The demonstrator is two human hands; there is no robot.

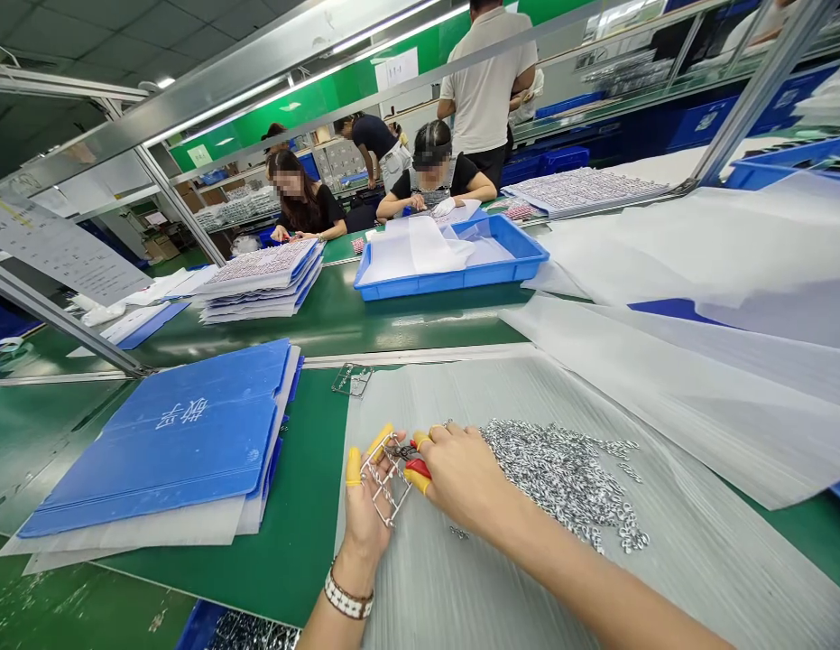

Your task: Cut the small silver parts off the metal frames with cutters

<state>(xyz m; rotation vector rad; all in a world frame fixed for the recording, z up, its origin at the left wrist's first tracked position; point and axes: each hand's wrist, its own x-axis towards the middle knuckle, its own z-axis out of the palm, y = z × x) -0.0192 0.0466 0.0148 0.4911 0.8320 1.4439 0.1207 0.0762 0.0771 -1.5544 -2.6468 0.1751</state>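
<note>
My left hand [365,515], with yellow finger cots on its fingers, holds a small silver metal frame [387,495] with crossbars, tilted over the palm. My right hand [464,469], also in yellow finger cots, is closed round red-handled nippers [418,468]. Their jaws reach in at the upper right side of the frame; the exact contact is too small to tell. Right of my hands, a heap of small shiny metal pieces [561,483] lies on a white foam sheet [420,596]. A few loose pieces [459,533] lie below my right hand.
Another metal frame [353,380] lies at the sheet's far left corner. Blue plastic boards [169,433] are stacked at left. Beyond stand a blue tray [453,277] and layered sheets [257,280]. A bin [203,623] sits below the table edge. Several people work across the bench.
</note>
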